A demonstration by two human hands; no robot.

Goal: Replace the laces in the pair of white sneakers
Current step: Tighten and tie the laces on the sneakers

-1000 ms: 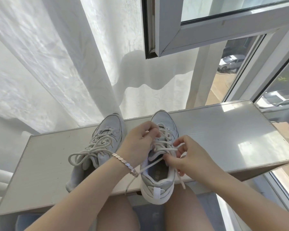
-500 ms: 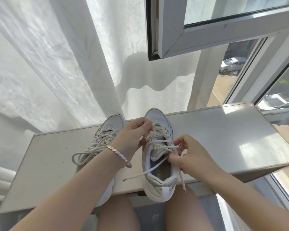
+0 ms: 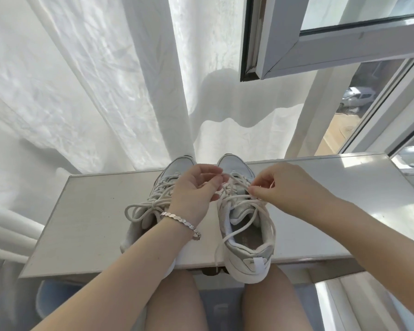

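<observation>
Head view: two white sneakers stand side by side, toes away from the person, on a pale counter (image 3: 86, 223) before a white curtain (image 3: 81, 91). The tied sneaker (image 3: 175, 167) lies partly under the left forearm, which wears a bracelet (image 3: 180, 219). The other sneaker (image 3: 246, 267) overhangs the near edge, its lace (image 3: 236, 180) loose. The left hand (image 3: 194, 189), fingers curled, pinches that lace above the toe. The right hand (image 3: 280, 187) pinches it over the tongue.
</observation>
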